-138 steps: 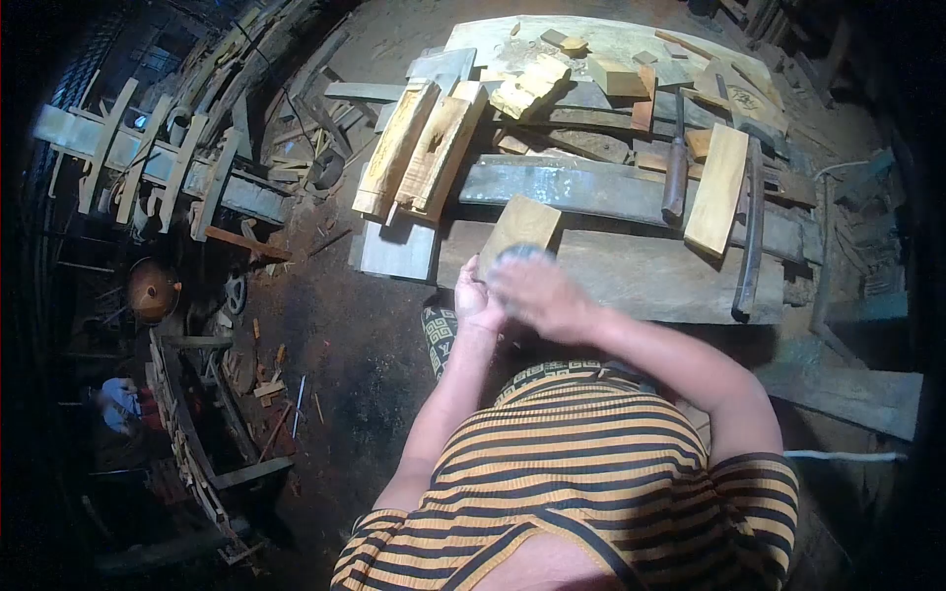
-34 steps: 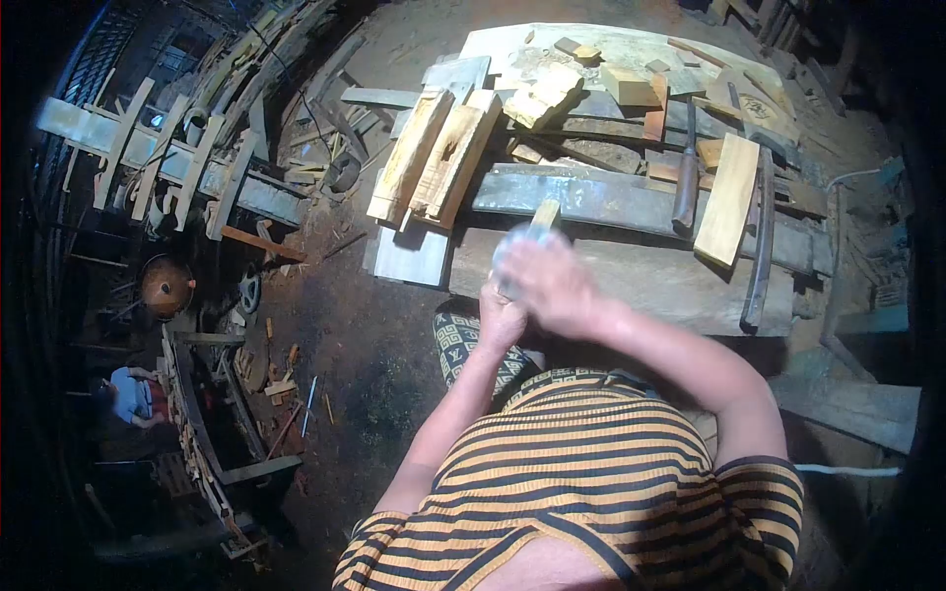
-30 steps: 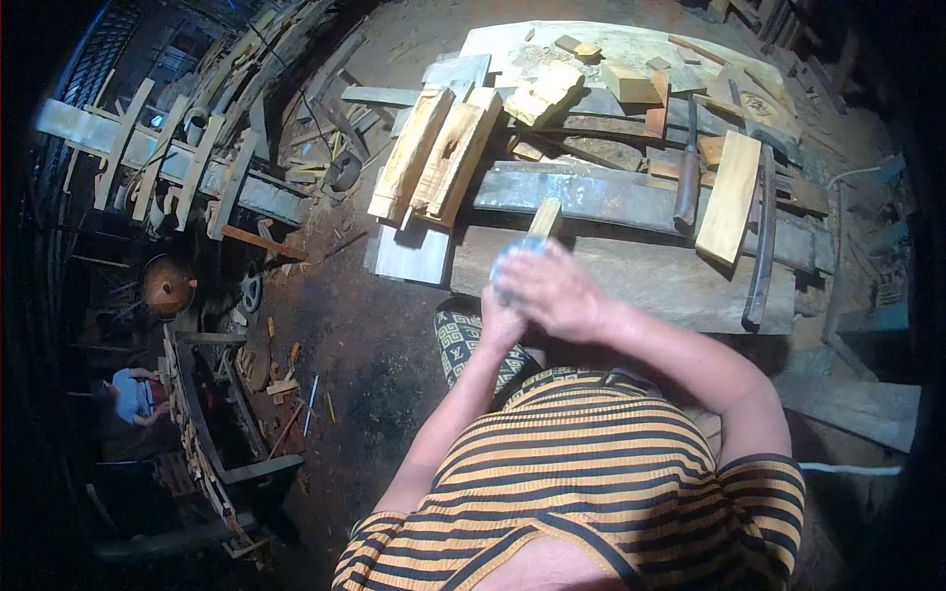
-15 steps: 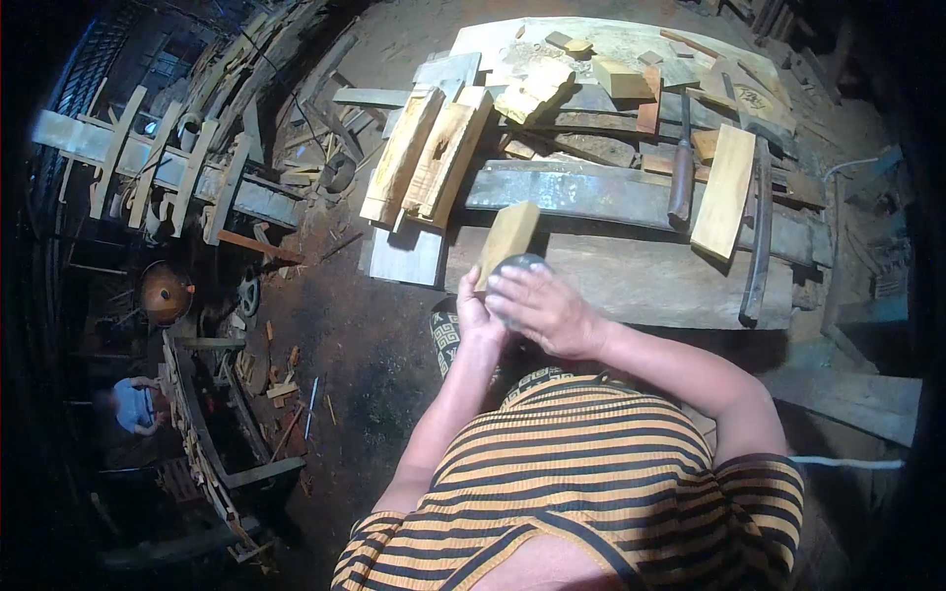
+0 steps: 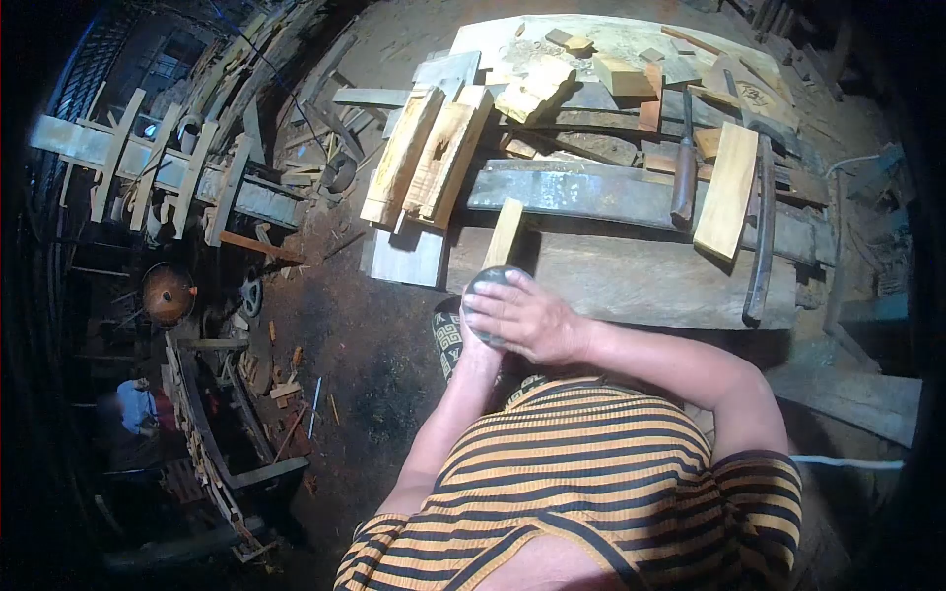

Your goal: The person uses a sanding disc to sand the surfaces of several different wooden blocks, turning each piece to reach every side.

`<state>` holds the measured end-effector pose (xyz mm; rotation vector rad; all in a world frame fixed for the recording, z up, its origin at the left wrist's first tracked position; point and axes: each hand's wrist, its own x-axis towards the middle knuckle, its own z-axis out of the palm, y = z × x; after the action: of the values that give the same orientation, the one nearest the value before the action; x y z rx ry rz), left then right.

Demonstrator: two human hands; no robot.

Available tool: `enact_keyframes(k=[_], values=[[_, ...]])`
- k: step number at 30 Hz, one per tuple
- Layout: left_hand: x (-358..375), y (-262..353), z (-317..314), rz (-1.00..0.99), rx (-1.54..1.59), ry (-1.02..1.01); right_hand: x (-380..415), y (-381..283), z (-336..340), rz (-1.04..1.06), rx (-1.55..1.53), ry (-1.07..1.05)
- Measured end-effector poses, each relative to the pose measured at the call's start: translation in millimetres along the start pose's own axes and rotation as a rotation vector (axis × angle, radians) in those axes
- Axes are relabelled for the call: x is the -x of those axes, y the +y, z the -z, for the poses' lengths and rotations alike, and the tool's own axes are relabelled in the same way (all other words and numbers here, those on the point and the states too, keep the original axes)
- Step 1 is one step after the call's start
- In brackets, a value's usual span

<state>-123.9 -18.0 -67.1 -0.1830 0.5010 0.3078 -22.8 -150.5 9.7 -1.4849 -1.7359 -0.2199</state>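
Observation:
In front of my lap a narrow pale wooden block (image 5: 505, 234) points away from me, its near end hidden by my hands. My left hand (image 5: 475, 342) is around that near end, with most of its fingers covered. Over it lies my right hand (image 5: 530, 317), fingers curved on a dark, round, smooth piece (image 5: 483, 288) whose kind I cannot make out. This round piece is pressed against the near part of the block.
Just beyond my hands is a wooden workbench (image 5: 631, 281) bearing two thick wooden blocks (image 5: 448, 158), another pale block (image 5: 727, 192), a chisel-like tool with a brown handle (image 5: 683, 182) and a curved bar (image 5: 761, 236). Far left, another person (image 5: 138, 406) sits near wooden frames.
The dark round piece and my right hand have shifted left and toward me, now covering more of my left hand. The block has turned, showing a narrower side.

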Motion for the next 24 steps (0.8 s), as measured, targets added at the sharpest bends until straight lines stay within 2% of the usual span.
enact_keyframes(k=[1, 2, 3, 4, 5, 7, 8, 10, 11, 13, 14, 16, 17, 19, 20, 21, 23, 24], values=[[-3.9, 4.8, -0.9, 0.219, 0.591, 0.011, -4.1, 11.6, 0.5, -0.035, 0.054, -0.04], [-4.1, 7.8, 1.5, 0.188, 0.164, -0.131, -9.1, 26.0, 0.6, -0.067, 0.107, -0.08], [-3.9, 10.1, 3.3, 0.149, -0.264, -0.269, -7.5, 51.1, -5.6, -0.105, 0.349, -0.12], [6.9, -13.5, -30.8, -0.048, -0.321, 0.175, -12.9, 68.5, -6.1, -0.26, 0.24, -0.066], [9.5, -16.3, -34.1, -0.051, -0.324, 0.171, -18.4, 79.7, -4.9, -0.413, 0.129, -0.01], [14.8, -21.3, -37.3, -0.136, -0.698, 0.236, -29.2, 85.3, 1.7, -0.454, 0.079, -0.064], [17.5, -20.6, -40.6, -0.133, -0.7, 0.235, -32.5, 84.6, 3.1, -0.495, 0.025, -0.123], [27.7, -20.3, -54.9, -0.165, -0.967, 0.171, -35.3, 81.8, -2.0, -0.499, 0.052, -0.133], [31.5, -26.0, -63.1, -0.167, -0.966, 0.172, -36.4, 79.7, -5.4, -0.5, 0.076, -0.142], [37.9, -37.1, -81.4, -0.366, -1.207, 0.216, -36.9, 74.0, -10.3, -0.505, 0.097, -0.115], [26.7, -17.3, -62.6, -0.32, -1.291, 0.032, -36.0, 73.7, -14.1, -0.51, -0.011, -0.054], [23.9, -17.1, -54.5, -0.258, -1.286, 0.034, -35.7, 75.4, -22.1, -0.522, -0.231, 0.085], [23.5, -16.7, -51.3, -0.198, -1.279, 0.036, -34.0, 74.3, -25.9, -0.52, -0.231, 0.087], [25.9, -20.3, -57.2, 0.009, -0.833, -0.233, -28.7, 59.3, -31.9, -0.498, -0.416, 0.17], [27.5, -34.0, -60.0, -0.135, -0.696, -0.061, -14.2, 44.4, -34.5, -0.402, -0.259, 0.047], [32.3, -50.5, -71.3, -0.277, -0.551, 0.108, 0.2, 30.3, -40.9, -0.141, 0.03, -0.047], [23.8, -11.0, -22.5, -0.054, -0.536, -0.078, 17.7, -6.9, -28.2, -0.197, -0.191, -0.113], [26.9, -7.6, -25.9, 0.299, -0.224, -0.361, 20.8, -12.7, -18.9, -0.172, -0.229, -0.186]])
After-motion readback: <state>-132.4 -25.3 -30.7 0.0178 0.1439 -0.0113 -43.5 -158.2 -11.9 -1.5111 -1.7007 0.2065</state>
